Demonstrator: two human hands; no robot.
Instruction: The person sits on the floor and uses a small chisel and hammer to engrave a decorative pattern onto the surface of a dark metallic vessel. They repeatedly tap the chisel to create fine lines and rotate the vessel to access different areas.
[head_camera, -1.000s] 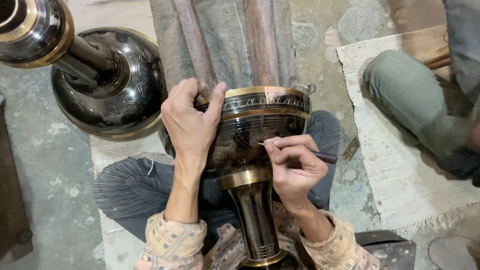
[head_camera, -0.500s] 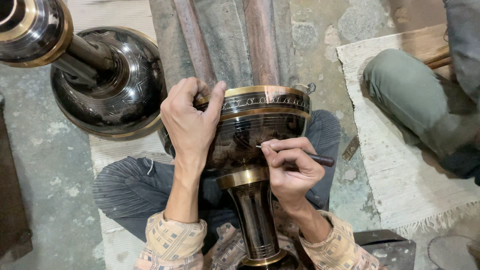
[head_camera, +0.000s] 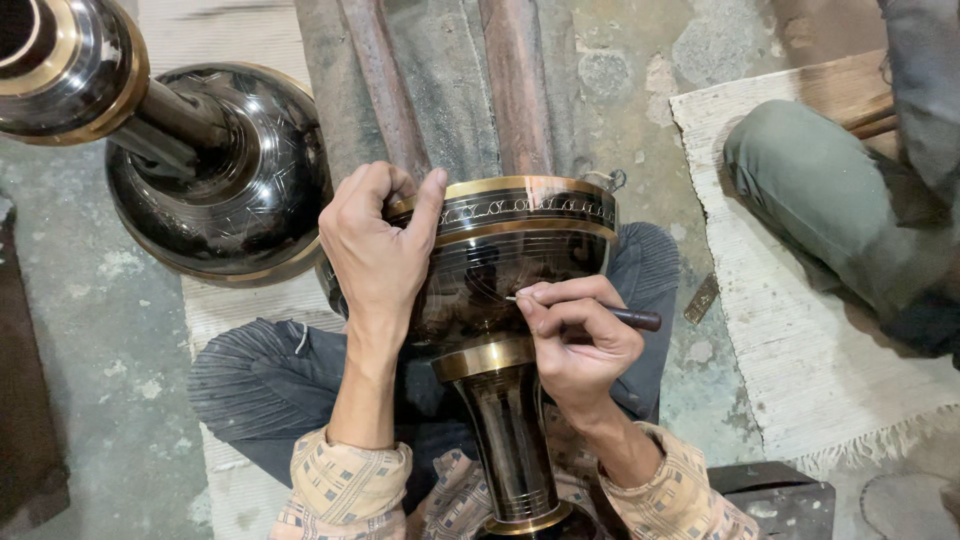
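A large black metal vase (head_camera: 500, 270) with brass bands lies across my lap, its rim pointing away from me. My left hand (head_camera: 375, 245) grips the vase's upper left side, thumb hooked over the brass rim band. My right hand (head_camera: 575, 335) holds a thin dark engraving tool (head_camera: 625, 317) like a pen, its tip touching the black body just below the rim band. Fine scratched lines show on the black surface near the tip. The vase's narrow neck (head_camera: 510, 440) runs down between my forearms.
A second black and brass vase (head_camera: 215, 180) lies at the upper left on the concrete floor. Another person's leg in green trousers (head_camera: 830, 200) rests on a white woven mat (head_camera: 800, 350) at the right. Two reddish bars (head_camera: 515, 85) lie ahead. A dark block (head_camera: 770, 500) sits at the lower right.
My right hand has shifted the tool tip slightly left along the vase's body. My left hand keeps the same grip.
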